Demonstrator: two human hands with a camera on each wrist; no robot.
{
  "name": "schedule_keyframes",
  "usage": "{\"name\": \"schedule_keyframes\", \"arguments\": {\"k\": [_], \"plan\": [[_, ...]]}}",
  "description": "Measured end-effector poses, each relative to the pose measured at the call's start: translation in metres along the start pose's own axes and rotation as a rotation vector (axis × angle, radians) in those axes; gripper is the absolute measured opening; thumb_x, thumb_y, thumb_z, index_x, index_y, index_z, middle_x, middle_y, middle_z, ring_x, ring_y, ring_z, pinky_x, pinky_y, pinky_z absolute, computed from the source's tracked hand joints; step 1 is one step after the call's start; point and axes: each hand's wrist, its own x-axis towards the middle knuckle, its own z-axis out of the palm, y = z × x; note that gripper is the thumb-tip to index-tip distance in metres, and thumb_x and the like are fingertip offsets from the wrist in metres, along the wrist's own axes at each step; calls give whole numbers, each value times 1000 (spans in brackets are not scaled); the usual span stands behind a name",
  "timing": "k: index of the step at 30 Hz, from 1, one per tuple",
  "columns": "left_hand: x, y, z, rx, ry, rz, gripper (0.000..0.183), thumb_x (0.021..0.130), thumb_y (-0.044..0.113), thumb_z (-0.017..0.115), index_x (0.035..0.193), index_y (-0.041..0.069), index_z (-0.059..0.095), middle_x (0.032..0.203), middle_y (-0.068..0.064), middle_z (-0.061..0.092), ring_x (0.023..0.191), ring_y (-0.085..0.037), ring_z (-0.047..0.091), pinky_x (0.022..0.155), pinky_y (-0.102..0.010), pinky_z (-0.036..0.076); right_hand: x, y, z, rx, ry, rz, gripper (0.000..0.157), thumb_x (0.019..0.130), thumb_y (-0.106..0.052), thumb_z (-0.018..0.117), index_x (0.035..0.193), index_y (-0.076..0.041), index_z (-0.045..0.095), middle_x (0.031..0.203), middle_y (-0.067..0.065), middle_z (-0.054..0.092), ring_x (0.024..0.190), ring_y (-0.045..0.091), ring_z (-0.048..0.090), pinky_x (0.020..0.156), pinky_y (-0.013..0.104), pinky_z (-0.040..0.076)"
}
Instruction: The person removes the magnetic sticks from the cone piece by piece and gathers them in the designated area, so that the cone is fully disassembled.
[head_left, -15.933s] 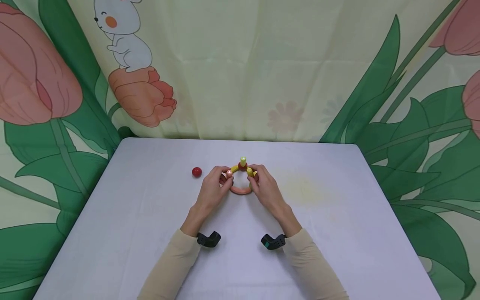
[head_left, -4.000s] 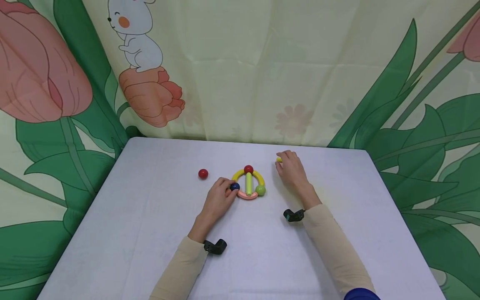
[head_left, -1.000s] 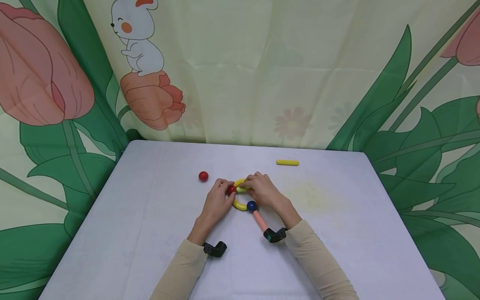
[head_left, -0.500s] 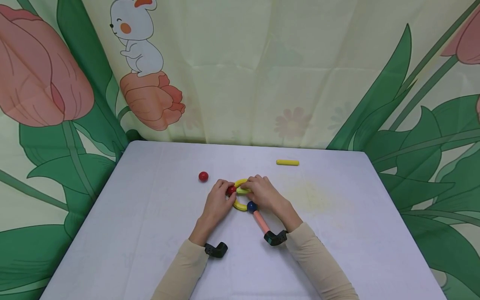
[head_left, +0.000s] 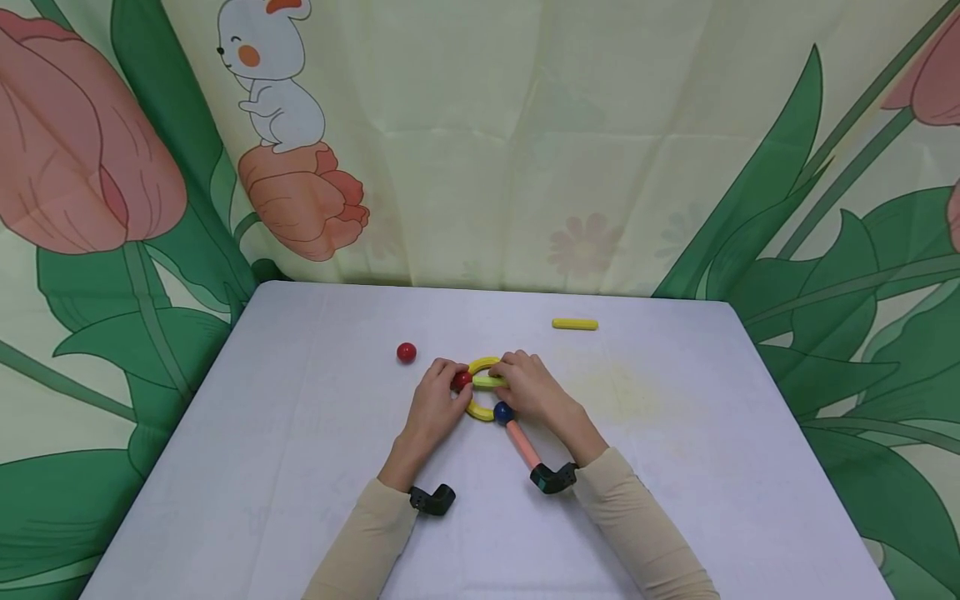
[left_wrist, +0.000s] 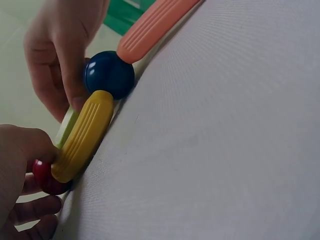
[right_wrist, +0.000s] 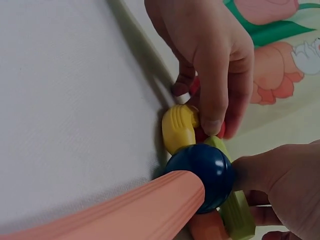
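Observation:
My left hand (head_left: 432,404) grips a red ball (head_left: 462,381) at the left of a joined ring of rods and balls. My right hand (head_left: 536,387) pinches a light green straight rod (head_left: 486,382), whose left end meets that ball. A yellow curved rod (left_wrist: 85,137) runs from the red ball to a blue ball (left_wrist: 110,75); another yellow arc (head_left: 483,364) curves at the far side. From the blue ball a pink rod (head_left: 522,444) juts toward my right wrist. Below the blue ball, in the right wrist view, an orange-pink piece (right_wrist: 207,225) shows partly. My right hand hides the ring's right side.
A loose red ball (head_left: 407,353) lies left of the ring. Farther back to the right lies a yellow straight rod (head_left: 575,324). The white-covered table (head_left: 300,467) ends at a printed curtain (head_left: 465,150).
Since four seconds ago, the yellow straight rod was laid down and the ring turned, its held red ball now at left. Lately my right hand has slid slightly right along the green rod.

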Motion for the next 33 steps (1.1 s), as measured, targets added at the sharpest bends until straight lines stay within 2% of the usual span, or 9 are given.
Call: {"name": "schedule_keyframes", "arguments": {"k": [9,17,33], "plan": [[0,-2,0,-10,26,37,30,92,18,69,120,6,68,115,-7,61,101,-19,62,88,-33,57,-1,-2,6,-44,9,-11,27,92,-29,73,114,-13,73,105,2,68,98,19,58,86,34,47],[0,-1,1,-13,17,29,31,92,18,69,121,7,67,116,-7,61,102,-20,62,89,-33,58,-3,-1,6,-74,52,-32,27,92,-29,73,112,-12,74,103,2,67,94,18,57,81,30,45],[-1,0,0,-18,15,19,30,92,18,70,120,8,67,115,-6,61,101,-18,61,88,-32,57,-8,3,0,-61,105,-18,25,92,-26,72,113,-12,73,109,4,68,97,20,57,83,33,48]]}}
